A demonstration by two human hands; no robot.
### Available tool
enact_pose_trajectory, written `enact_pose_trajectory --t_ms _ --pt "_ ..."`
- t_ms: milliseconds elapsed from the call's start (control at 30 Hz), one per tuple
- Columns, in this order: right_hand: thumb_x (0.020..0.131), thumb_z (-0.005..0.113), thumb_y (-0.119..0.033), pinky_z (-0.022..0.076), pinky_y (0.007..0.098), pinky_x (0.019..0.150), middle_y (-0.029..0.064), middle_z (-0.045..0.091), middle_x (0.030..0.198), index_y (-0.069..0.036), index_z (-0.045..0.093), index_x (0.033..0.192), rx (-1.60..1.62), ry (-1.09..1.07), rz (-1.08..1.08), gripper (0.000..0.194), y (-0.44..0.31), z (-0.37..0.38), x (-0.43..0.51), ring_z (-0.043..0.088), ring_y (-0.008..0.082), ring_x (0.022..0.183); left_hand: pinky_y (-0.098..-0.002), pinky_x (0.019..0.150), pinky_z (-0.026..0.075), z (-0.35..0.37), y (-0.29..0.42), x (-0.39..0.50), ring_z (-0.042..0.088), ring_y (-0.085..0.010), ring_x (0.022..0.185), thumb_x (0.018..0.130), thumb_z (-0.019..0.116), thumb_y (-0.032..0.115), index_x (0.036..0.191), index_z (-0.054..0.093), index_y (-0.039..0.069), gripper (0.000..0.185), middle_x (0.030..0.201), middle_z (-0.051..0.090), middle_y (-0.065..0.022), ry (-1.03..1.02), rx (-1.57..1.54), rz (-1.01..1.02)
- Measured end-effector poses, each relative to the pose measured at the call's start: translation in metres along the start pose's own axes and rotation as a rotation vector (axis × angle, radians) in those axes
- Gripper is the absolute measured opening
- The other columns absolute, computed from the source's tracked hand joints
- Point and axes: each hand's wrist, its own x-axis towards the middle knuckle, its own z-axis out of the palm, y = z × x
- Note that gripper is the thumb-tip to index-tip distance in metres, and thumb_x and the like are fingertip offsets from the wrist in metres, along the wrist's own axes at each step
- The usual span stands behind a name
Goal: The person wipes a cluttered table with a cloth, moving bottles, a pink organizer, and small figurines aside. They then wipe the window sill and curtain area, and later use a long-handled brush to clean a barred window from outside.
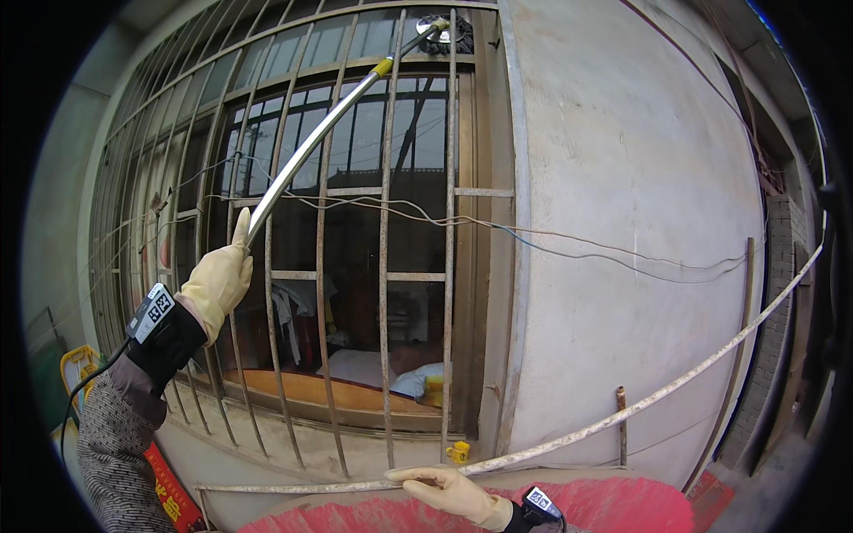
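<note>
A pale rubber glove covers my left hand (220,276), which grips the lower part of a silver mop pole (313,143). The pole slants up and right between the window bars to a mop head (445,36) with dark grey strands, which lies against the upper glass at the top of the window. My right hand (450,492), also in a pale glove, rests at the whitish horizontal pole (573,436) in front of the sill, fingers stretched over it and thumb below; whether it closes round the pole is unclear.
Rusty metal bars (385,233) stand before the window, with loose wires (426,216) strung across them. On the sill is a small yellow cup (458,452). Red cloth (573,503) lies below the whitish pole. A plastered wall (600,166) rises at right, with a short upright pipe (622,426).
</note>
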Motion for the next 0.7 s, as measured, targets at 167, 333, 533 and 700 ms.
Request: enact_pose_trajectory --t_ms 167,333,533,700 --pt "0.107 0.054 -0.013 0.0473 0.0307 0.108 0.0103 0.064 0.136 0.001 0.058 0.14 0.067 -0.055 -0.259 0.036 -0.067 0.034 0.065 0.061 0.0174 0.126 -0.0519 0.076 0.056 -0.003 0.022 -0.009 0.069 -0.0442 0.079 0.098 0.051 0.015 0.161 -0.004 0.003 0.085 0.084 0.068 -0.0294 0.02 -0.211 -0.019" --pt "0.108 0.05 -0.042 0.0379 0.0415 0.118 0.0218 0.038 0.157 0.003 0.028 0.156 0.369 -0.102 -0.326 0.069 -0.086 0.066 0.144 0.041 0.03 0.145 -0.0532 0.07 0.053 0.008 0.053 -0.019 0.067 -0.0476 0.074 0.1 0.053 0.021 0.161 0.003 0.003 0.082 0.078 0.066 -0.0317 0.029 -0.467 0.025" --pt "0.1 0.045 -0.068 0.0431 0.0419 0.114 0.0197 0.049 0.145 0.0 0.032 0.153 0.682 -0.121 -0.295 0.087 -0.093 0.134 0.227 0.052 0.0308 0.134 -0.0469 0.057 0.051 0.02 0.058 -0.016 0.065 -0.0401 0.064 0.102 0.054 0.028 0.158 0.016 -0.006 0.076 0.071 0.064 -0.023 -0.066 -0.659 0.128" --pt "0.101 0.046 -0.066 0.049 0.0266 0.063 0.0073 0.07 0.097 -0.006 0.063 0.112 0.715 0.032 -0.401 0.063 -0.101 0.143 0.252 0.063 0.0132 0.074 -0.0477 0.06 0.053 0.021 0.055 -0.006 0.068 -0.0402 0.067 0.099 0.055 0.034 0.151 0.026 -0.009 0.074 0.074 0.066 -0.0235 -0.11 -0.443 0.214"
